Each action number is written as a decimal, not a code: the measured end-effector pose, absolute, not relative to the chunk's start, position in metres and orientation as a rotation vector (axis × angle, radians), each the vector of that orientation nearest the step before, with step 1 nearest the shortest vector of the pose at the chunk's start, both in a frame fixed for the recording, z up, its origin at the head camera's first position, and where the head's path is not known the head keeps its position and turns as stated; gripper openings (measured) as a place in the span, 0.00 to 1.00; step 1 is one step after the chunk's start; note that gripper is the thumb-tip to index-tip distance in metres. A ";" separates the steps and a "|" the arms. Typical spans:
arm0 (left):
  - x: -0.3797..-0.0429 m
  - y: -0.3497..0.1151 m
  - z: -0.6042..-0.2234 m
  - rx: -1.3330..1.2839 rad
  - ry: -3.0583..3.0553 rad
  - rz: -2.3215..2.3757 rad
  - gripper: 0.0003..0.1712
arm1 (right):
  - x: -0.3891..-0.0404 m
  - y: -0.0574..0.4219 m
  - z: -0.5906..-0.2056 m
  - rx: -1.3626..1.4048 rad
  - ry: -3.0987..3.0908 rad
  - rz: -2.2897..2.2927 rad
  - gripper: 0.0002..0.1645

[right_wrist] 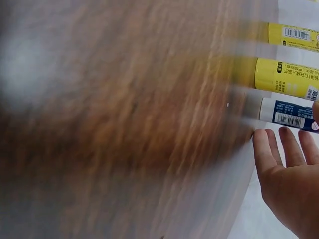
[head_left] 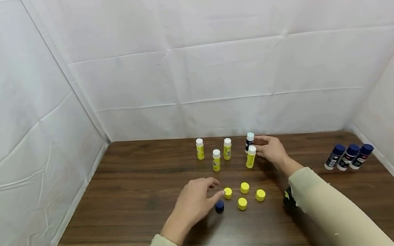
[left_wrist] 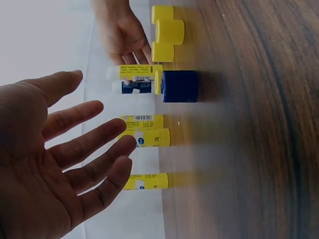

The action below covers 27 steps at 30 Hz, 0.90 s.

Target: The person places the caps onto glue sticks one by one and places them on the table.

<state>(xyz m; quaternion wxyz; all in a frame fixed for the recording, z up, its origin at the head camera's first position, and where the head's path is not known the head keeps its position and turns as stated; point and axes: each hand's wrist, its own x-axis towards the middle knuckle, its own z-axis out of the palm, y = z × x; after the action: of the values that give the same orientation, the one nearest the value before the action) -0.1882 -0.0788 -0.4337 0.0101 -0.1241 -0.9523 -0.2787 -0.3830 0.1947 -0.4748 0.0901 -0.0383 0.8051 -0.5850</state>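
Note:
In the head view, my left hand (head_left: 195,199) hovers over the table beside a navy cap (head_left: 219,206) and a yellow cap (head_left: 227,193). The left wrist view shows its fingers spread and slightly bent, holding nothing. At the back, my right hand (head_left: 271,149) is at an upright navy glue stick (head_left: 249,142) with a whitish top. Its fingers are fairly straight in the right wrist view, their tips at the stick's side; the thumb is mostly cut off by the frame. Just in front stands a yellow glue stick (head_left: 250,157) without its yellow cap.
Other uncapped yellow glue sticks stand to the left, including one glue stick (head_left: 200,149) near the back. Several yellow caps (head_left: 242,204) lie mid-table. Three capped navy glue sticks (head_left: 348,157) stand at the right. White sheeting (head_left: 227,72) encloses the wooden table (head_left: 119,218).

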 end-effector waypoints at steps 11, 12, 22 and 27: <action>-0.186 -0.076 -0.440 -0.445 -2.998 -0.864 0.23 | -0.388 0.192 -0.473 -0.100 2.338 -1.747 0.33; -0.186 -0.076 -0.440 -0.450 -2.997 -0.868 0.23 | -0.388 0.192 -0.473 -0.094 2.336 -1.752 0.33; -0.188 -0.073 -0.443 -0.454 -3.055 -0.839 0.21 | -0.389 0.194 -0.472 -0.097 2.366 -1.754 0.29; -0.189 -0.072 -0.448 -0.457 -3.066 -0.819 0.20 | -0.387 0.194 -0.474 -0.115 2.424 -1.721 0.27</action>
<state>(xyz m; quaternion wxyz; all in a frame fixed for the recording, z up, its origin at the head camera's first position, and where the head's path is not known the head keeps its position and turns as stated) -0.1892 -0.0720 -0.4484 -0.0323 -0.1424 -0.9557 -0.2554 -0.3873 0.1939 -0.4744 0.0832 -0.0387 0.8120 -0.5763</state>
